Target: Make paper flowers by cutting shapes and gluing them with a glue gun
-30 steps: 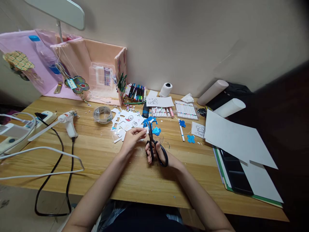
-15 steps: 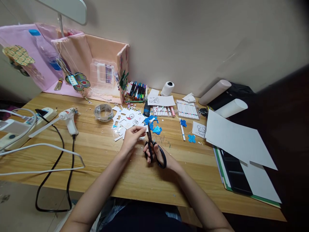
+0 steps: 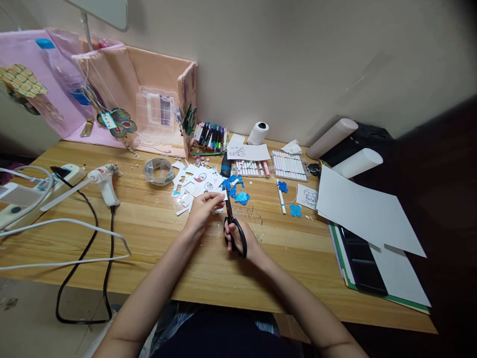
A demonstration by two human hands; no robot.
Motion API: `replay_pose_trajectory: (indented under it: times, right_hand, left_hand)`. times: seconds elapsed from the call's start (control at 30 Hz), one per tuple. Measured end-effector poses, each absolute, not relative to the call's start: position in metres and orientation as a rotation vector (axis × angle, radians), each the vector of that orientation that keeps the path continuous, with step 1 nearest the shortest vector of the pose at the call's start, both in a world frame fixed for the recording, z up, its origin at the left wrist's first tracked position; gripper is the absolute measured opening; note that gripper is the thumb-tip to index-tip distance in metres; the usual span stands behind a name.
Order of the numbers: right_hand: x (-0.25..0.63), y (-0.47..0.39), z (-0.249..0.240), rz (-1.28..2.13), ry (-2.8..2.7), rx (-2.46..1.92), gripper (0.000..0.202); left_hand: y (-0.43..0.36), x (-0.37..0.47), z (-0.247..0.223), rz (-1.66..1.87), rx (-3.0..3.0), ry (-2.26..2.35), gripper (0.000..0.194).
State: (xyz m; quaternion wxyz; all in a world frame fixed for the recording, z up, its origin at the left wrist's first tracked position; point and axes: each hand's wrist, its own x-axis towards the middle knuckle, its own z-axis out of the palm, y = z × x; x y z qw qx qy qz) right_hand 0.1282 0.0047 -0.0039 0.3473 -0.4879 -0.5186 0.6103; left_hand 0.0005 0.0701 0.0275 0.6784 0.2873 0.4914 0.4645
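Scissors (image 3: 230, 217) have closed within the right hand (image 3: 252, 244), which grips them; the left hand (image 3: 201, 210) pinches paper (image 3: 225, 196), best kept taut.

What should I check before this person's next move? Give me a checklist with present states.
1. Scissors held in the right hand: ok.
2. Paper pinched in the left hand: ok.
3. Left fingertips well away from the blades: not ok, they are close beside them.
4. Outline on the held paper readable: cannot tell, too small.
5. Glue gun apart from both hands: ok, off to the left.
6. Scraps away from the left hand: not ok, right by it.
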Motion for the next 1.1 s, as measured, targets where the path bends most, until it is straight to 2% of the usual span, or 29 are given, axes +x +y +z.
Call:
replay_pose_trajectory:
  times: [0.17, 0.27, 0.37, 0.47, 0.8, 1.1]
  right_hand:
    - [0.126, 0.005, -0.003, 1.601, -1.311, -1.301, 0.059]
    - [0.133, 0.008, 0.002, 1.683, -1.299, -1.241, 0.067]
    - [0.149, 0.013, 0.010, 1.797, -1.423, -1.139, 0.075]
    - [0.167, 0.016, 0.019, 1.848, -1.593, -1.098, 0.073]
    - [0.180, 0.016, 0.026, 1.866, -1.719, -1.092, 0.074]
    - [0.177, 0.016, 0.020, 1.752, -1.801, -1.154, 0.073]
  left_hand:
    - [0.071, -0.001, 0.024, 1.014, 0.612, 1.067, 0.029]
    - [0.072, -0.003, 0.021, 0.982, 0.608, 1.028, 0.028]
    - [0.075, -0.007, 0.023, 0.919, 0.640, 1.012, 0.028]
    - [0.077, -0.013, 0.027, 0.909, 0.717, 1.046, 0.030]
    - [0.076, -0.013, 0.026, 0.873, 0.833, 1.073, 0.028]
    - [0.075, -0.013, 0.025, 0.825, 0.929, 1.063, 0.022]
